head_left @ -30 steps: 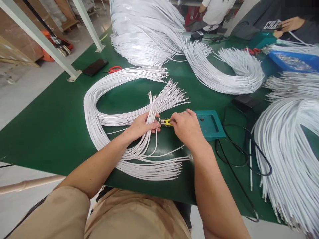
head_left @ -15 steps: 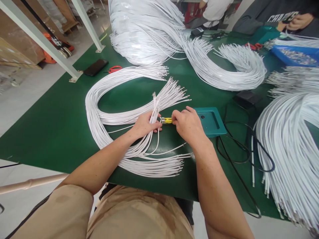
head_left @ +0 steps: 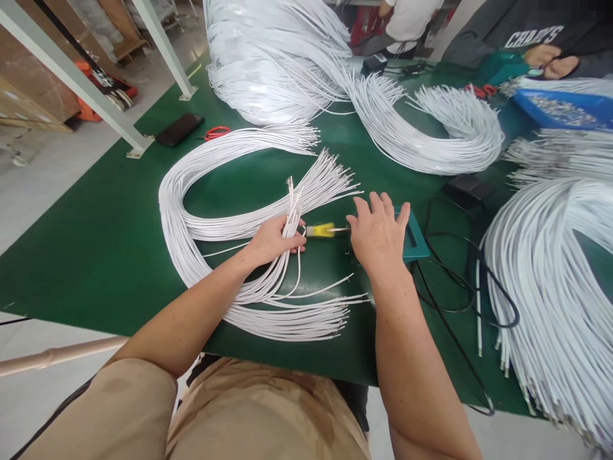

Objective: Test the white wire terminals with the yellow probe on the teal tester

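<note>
My left hand [head_left: 272, 243] is closed around a small bunch of white cables [head_left: 291, 220], its thumb pressed across them. Close to its fingertips is a screwdriver-like tool with a yellow handle [head_left: 322, 230], its thin metal shaft pointing right. Whether the left fingers touch the handle, I cannot tell. My right hand [head_left: 380, 230] is palm down with fingers spread, just beyond the shaft's end, and partly covers a teal tray-like box [head_left: 418, 239]. The larger curved cable bundle [head_left: 175, 211] lies around my left hand, metal-tipped ends toward the right.
A phone [head_left: 179, 130] and red-handled scissors [head_left: 216, 133] lie at the back left. More white cables [head_left: 278, 57] are heaped behind, with another bundle [head_left: 550, 268] at right. Black cord [head_left: 453, 303] loops beside it. Across the table are a blue bin [head_left: 531, 105] and a co-worker's hands [head_left: 550, 61].
My right hand has let go of the yellow handle, moved right and spread its fingers. The metal shaft now shows. My left hand keeps its grip on the cables.
</note>
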`<state>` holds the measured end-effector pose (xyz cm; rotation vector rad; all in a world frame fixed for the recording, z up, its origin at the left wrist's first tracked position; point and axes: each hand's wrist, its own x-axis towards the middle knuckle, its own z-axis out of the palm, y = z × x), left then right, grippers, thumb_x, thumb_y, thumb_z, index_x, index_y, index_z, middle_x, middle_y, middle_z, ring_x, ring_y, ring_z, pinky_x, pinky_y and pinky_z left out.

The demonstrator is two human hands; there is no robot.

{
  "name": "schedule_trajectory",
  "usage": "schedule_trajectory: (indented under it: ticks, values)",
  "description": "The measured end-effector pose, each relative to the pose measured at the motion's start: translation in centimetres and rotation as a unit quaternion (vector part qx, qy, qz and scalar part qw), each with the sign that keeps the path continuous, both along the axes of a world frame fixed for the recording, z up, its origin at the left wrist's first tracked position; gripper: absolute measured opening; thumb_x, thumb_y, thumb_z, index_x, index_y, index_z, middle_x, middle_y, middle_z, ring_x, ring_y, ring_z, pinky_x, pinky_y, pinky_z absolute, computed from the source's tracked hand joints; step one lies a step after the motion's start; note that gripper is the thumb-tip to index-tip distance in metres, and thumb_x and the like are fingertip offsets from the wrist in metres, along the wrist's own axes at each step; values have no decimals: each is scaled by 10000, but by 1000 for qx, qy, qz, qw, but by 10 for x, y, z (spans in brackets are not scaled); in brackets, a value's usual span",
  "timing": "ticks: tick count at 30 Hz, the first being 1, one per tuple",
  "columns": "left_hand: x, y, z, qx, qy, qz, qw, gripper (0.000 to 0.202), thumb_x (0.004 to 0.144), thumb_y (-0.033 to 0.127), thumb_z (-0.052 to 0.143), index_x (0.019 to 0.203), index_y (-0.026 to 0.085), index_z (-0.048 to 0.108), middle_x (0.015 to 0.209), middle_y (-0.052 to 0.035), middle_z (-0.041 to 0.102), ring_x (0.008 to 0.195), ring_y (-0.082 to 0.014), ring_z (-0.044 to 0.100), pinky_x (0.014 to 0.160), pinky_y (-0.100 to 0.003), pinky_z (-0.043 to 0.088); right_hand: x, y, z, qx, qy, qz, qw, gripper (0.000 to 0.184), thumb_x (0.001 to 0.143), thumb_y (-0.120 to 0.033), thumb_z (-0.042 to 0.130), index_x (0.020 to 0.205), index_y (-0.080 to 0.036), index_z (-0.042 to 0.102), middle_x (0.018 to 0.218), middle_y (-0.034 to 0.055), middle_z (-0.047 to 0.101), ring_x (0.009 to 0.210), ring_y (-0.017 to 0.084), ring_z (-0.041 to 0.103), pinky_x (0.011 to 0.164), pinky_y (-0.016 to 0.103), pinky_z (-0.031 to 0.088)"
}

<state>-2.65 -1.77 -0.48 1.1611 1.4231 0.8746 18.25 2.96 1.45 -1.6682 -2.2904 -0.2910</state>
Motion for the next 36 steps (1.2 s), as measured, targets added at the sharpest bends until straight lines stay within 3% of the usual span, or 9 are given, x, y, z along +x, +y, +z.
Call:
schedule_trajectory:
  ticks: [5,9,11,13,19,25,31,34,36]
  values:
    - [-8,-2,5,15,-41,16,999,505,682,292,750,1138,167,574,750,-9,691,683,-162,687,641,-257,518,-10,-7,14,5,69,45,997,300,917,-258,473,1147,-119,608,1215,183,624,1176,324,507,1022,547,290]
    - [-12,-2,5,39,-75,17,996,557,626,303,793,1131,157,612,790,-6,681,693,-144,649,662,-250,493,-35,-32,34,-116,152,238,952,256,941,-273,442,919,-180,679,943,76,710,911,200,599,794,311,435]
    - [-13,-2,5,39,-92,15,995,486,613,308,803,1043,150,643,786,-1,670,686,-127,622,671,-242,481,-50,-46,37,-179,120,343,914,263,933,-285,460,840,-200,691,898,51,713,851,180,610,723,283,438]
    - [-13,-2,6,20,-122,10,992,433,620,328,804,980,150,643,737,8,649,650,-112,595,649,-233,469,-61,-58,35,-208,48,374,902,278,918,-287,475,794,-195,707,840,69,715,799,203,618,698,310,449]
    - [-11,-3,16,-11,-181,13,983,345,713,443,727,810,120,656,802,-38,637,676,-94,573,577,-195,449,-71,-69,20,-224,-38,356,906,186,831,-189,552,800,-159,733,791,86,722,789,241,626,715,338,492]
    - [-13,-2,15,-40,-185,47,981,302,627,351,808,717,118,638,688,10,560,585,-59,506,550,-187,435,-72,-73,21,-246,-36,334,909,158,802,-150,568,751,-165,716,755,85,721,732,246,636,638,335,496]
    - [-15,-1,12,-42,-204,57,976,313,627,314,814,862,137,709,793,-15,635,700,-82,574,684,-213,476,-65,-75,28,-327,-3,320,889,178,778,-118,556,657,-179,672,637,83,686,548,206,594,466,305,377]
    - [-15,-1,10,-39,-189,44,980,366,626,307,812,941,144,720,711,2,631,643,-81,561,659,-219,459,-54,-61,36,-366,45,304,879,230,820,-209,556,605,-204,638,580,42,658,470,149,541,426,268,333]
    - [-14,-2,8,-24,-168,38,985,443,611,305,819,1012,152,708,696,10,640,619,-85,560,643,-225,453,-47,-45,38,-360,104,254,891,293,880,-250,479,636,-201,634,586,26,653,470,122,538,455,244,365]
